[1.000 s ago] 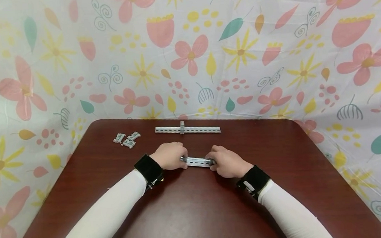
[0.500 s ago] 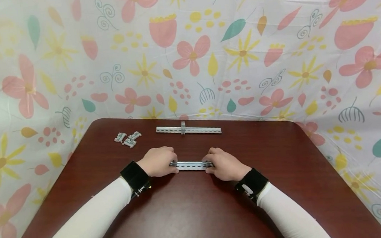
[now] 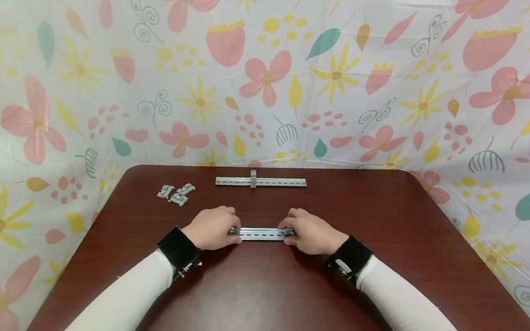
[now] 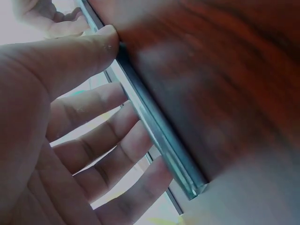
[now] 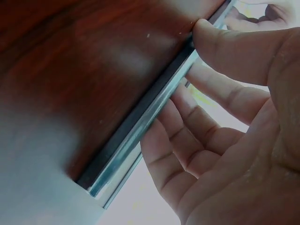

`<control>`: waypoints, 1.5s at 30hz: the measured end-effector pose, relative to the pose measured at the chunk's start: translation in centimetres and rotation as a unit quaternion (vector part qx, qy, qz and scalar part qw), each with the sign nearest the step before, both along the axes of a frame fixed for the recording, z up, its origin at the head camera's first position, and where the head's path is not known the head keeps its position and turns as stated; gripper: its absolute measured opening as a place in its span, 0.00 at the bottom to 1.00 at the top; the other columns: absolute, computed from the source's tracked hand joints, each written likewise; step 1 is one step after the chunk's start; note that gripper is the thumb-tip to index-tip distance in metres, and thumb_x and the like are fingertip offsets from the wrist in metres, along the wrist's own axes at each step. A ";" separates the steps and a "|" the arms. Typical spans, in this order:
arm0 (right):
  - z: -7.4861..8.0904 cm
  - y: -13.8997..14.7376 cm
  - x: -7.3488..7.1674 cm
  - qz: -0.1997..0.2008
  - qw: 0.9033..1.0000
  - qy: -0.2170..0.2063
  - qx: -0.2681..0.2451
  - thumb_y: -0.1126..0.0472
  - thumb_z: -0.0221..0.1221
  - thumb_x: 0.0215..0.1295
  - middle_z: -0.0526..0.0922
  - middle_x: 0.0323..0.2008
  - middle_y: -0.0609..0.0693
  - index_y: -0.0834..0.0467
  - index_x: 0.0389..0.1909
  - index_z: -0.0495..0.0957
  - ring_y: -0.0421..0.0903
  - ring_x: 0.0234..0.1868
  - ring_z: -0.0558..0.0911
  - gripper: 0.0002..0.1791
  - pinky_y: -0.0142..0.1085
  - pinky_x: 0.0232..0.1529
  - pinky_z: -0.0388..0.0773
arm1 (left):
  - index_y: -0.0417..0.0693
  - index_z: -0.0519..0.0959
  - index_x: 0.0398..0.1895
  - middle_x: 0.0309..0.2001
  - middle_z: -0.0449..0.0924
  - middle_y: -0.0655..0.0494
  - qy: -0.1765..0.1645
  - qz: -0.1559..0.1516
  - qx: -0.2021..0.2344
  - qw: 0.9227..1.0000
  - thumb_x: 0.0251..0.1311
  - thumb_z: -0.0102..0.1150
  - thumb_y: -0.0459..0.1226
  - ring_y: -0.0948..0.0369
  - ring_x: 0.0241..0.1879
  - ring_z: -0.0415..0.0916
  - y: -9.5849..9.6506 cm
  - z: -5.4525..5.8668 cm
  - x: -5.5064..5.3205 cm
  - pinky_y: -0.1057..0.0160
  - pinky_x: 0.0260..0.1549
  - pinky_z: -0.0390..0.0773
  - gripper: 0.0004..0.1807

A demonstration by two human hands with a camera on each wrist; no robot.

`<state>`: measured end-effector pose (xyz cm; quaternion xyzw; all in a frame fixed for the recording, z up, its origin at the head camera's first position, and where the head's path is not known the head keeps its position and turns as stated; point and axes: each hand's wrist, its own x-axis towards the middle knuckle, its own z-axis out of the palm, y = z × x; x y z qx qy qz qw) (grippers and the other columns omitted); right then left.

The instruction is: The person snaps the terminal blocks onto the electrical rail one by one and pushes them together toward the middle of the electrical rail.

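Note:
A slotted metal DIN rail (image 3: 260,233) lies crosswise low at the middle of the table, spanned by both hands. My left hand (image 3: 211,229) grips its left part, thumb on the near edge and fingers along the far one, as the left wrist view shows. My right hand (image 3: 313,231) holds the right part the same way; in the right wrist view the rail (image 5: 140,126) runs between thumb and fingers. In the head view the hands hide both rail ends. Farther back rests a longer DIN rail (image 3: 281,182) with a grey clip-like block (image 3: 253,178) mounted on it.
Three small pale grey-green terminal-block-like pieces (image 3: 178,199) lie close together at the back left of the dark red-brown table (image 3: 367,198). A floral curtain (image 3: 257,82) hangs behind and at both sides of the table.
The held rail has shifted left and slightly nearer the person. My left hand has moved left and a little closer; my right hand has moved only slightly. The back rail and small pieces stay put.

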<state>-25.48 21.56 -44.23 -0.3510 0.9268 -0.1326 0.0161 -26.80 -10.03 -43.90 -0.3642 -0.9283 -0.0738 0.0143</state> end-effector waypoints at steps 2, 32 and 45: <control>0.0 0.0 0.0 0.003 1.000 -0.001 0.000 0.61 0.75 0.73 0.79 0.45 0.49 0.57 0.60 0.89 0.46 0.46 0.77 0.17 0.41 0.47 0.80 | 0.59 0.90 0.38 0.35 0.74 0.63 0.001 -0.002 0.003 1.000 0.67 0.79 0.50 0.60 0.38 0.75 -0.2 0.0 0.1 0.56 0.30 0.80 0.09; 0.1 0.1 0.4 0.029 0.999 -0.028 -0.020 0.58 0.76 0.71 0.79 0.42 0.46 0.55 0.59 0.90 0.42 0.42 0.75 0.17 0.38 0.44 0.78 | 0.60 0.90 0.38 0.37 0.79 0.62 -0.046 -0.007 0.018 0.999 0.66 0.79 0.50 0.64 0.36 0.75 -1.1 0.5 0.7 0.58 0.33 0.79 0.09; 0.0 0.1 0.3 0.023 0.999 -0.029 -0.021 0.59 0.76 0.71 0.79 0.42 0.47 0.55 0.59 0.90 0.43 0.42 0.75 0.18 0.38 0.44 0.78 | 0.61 0.91 0.38 0.37 0.79 0.64 -0.050 0.000 0.036 0.998 0.67 0.78 0.51 0.65 0.37 0.76 -1.7 0.4 0.0 0.60 0.34 0.79 0.08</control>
